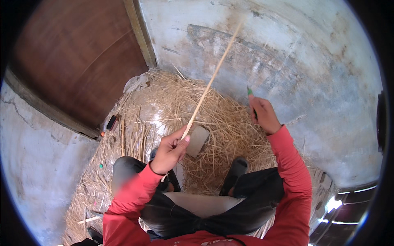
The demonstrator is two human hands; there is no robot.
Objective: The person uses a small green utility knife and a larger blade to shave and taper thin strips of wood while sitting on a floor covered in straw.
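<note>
A long, thin, pale strip, like split cane or bamboo [209, 84], slants up and away to the right. My left hand [167, 152] is closed round its near end, thumb on top; its far tip is blurred in front of the wall. Apart from the strip, to the right, my right hand [263, 112] is closed round a small green tool [250, 92]. A short dark tip sticks out above the fist, but the fingers hide most of the tool, so its kind is unclear. A flat grey block [198, 141] lies on the straw beyond my left hand.
Loose straw [230, 127] covers much of the floor between my feet and the stained wall [295, 61]. A brown door panel [78, 53] in a wooden frame stands at the far left. Small dark and orange items [110, 123] lie near its base. My dark shoe [236, 174] rests on the straw.
</note>
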